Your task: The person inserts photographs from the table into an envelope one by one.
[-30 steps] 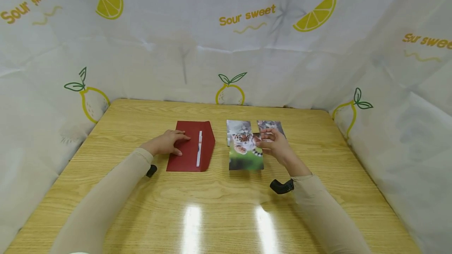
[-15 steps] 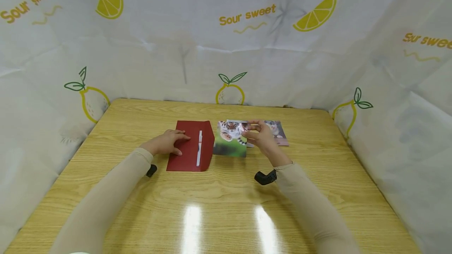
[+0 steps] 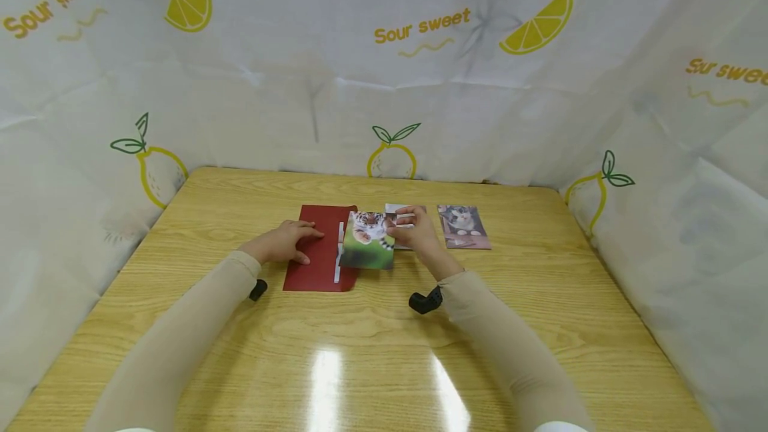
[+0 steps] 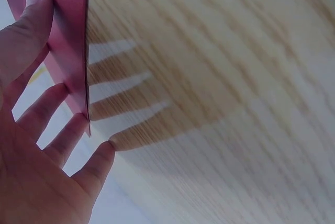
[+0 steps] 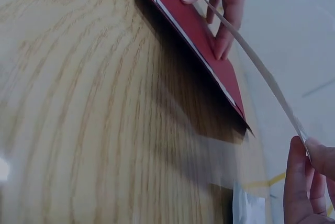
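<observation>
A red envelope (image 3: 315, 275) lies on the table, and my left hand (image 3: 282, 243) rests on it with fingers and thumb spread. In the left wrist view the fingertips of that hand (image 4: 47, 166) come down along the envelope's edge. White paper (image 3: 337, 273) shows in the slot near the envelope's right side. My right hand (image 3: 423, 239) pinches the right edge of a tiger photo (image 3: 367, 257), raised above the table and overlapping the envelope's flap side in the head view. Seen edge-on in the right wrist view, the photo (image 5: 264, 72) bows slightly.
A kitten photo (image 3: 462, 222) lies to the right. Another photo (image 3: 391, 207) lies partly hidden behind the right hand and tiger photo. Black wrist-worn devices (image 3: 425, 301) show under both sleeves. A white lemon-print curtain (image 3: 270, 99) surrounds the wooden table (image 3: 372, 332).
My right hand has carried the tiger photo leftward, from over the other photos to the envelope's flap side. The kitten photo is now uncovered. My left hand has stayed in place.
</observation>
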Demonstrator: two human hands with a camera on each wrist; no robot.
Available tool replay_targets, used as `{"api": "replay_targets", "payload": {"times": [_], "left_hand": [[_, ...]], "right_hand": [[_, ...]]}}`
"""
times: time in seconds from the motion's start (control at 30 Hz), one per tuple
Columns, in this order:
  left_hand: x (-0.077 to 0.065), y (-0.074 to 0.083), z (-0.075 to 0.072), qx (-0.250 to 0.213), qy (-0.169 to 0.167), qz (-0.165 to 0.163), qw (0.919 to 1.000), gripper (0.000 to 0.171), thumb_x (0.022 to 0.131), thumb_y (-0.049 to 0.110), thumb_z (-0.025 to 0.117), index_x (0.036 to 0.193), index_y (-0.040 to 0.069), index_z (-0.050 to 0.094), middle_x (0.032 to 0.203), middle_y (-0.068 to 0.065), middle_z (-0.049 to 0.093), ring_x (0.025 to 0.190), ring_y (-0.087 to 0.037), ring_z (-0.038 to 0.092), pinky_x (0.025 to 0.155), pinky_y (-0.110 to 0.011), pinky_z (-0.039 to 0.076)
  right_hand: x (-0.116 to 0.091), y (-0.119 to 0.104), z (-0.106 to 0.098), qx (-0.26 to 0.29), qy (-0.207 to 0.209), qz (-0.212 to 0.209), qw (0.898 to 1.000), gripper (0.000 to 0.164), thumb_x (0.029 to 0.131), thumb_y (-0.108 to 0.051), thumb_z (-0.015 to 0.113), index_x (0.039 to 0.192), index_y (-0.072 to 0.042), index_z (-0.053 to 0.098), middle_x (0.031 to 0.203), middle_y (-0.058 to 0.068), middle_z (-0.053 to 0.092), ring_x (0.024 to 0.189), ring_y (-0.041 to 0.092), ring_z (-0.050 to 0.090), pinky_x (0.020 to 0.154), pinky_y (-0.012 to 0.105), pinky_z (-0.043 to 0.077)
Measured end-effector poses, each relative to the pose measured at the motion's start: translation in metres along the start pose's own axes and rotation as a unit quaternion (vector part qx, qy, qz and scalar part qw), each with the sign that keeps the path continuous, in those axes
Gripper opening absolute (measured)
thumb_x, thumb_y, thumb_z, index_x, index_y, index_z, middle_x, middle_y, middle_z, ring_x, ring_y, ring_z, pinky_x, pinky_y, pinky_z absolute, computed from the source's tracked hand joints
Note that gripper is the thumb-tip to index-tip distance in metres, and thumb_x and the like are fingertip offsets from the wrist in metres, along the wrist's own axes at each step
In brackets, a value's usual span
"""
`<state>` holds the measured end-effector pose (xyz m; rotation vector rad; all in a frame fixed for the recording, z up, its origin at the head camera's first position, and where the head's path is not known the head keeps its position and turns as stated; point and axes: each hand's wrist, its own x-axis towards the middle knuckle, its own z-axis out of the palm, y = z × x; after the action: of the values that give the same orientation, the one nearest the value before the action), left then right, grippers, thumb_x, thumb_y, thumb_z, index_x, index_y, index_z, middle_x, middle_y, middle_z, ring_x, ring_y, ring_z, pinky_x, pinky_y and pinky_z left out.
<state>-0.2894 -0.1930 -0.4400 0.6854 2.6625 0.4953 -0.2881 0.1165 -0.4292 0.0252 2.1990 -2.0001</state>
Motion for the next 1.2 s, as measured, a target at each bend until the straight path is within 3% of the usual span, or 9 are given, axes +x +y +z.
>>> {"api": "replay_targets", "payload": {"times": [0.37, 0.6, 1.2], "left_hand": [[0.0, 0.001, 0.0, -0.001, -0.004, 0.003, 1.0, 0.062, 0.087, 0.022, 0.072, 0.143, 0.011, 0.048, 0.156, -0.021, 0.027, 0.141, -0.047, 0.022, 0.108, -0.053, 0.037], [0.0, 0.0, 0.0, -0.001, -0.004, 0.001, 1.0, 0.062, 0.086, 0.023, 0.073, 0.143, 0.011, 0.049, 0.156, -0.021, 0.027, 0.14, -0.047, 0.022, 0.108, -0.053, 0.037], [0.001, -0.001, 0.0, 0.001, -0.002, -0.001, 1.0, 0.062, 0.087, 0.023, 0.073, 0.143, 0.012, 0.049, 0.156, -0.021, 0.026, 0.14, -0.047, 0.022, 0.108, -0.054, 0.036]], "right_hand": [[0.005, 0.005, 0.011, -0.034, 0.012, 0.021, 0.999, 0.048, 0.084, 0.006, 0.069, 0.127, -0.003, 0.048, 0.107, 0.014, 0.05, 0.071, 0.015, 0.056, 0.069, 0.034, 0.057], [0.005, 0.009, 0.013, -0.034, 0.015, 0.032, 0.999, 0.051, 0.084, 0.007, 0.069, 0.129, -0.002, 0.047, 0.107, 0.013, 0.05, 0.07, 0.014, 0.056, 0.067, 0.03, 0.055], [0.001, 0.003, 0.017, -0.052, 0.006, -0.001, 0.999, 0.048, 0.084, 0.007, 0.069, 0.126, -0.003, 0.049, 0.107, 0.015, 0.052, 0.075, 0.014, 0.059, 0.068, 0.031, 0.058]]}}
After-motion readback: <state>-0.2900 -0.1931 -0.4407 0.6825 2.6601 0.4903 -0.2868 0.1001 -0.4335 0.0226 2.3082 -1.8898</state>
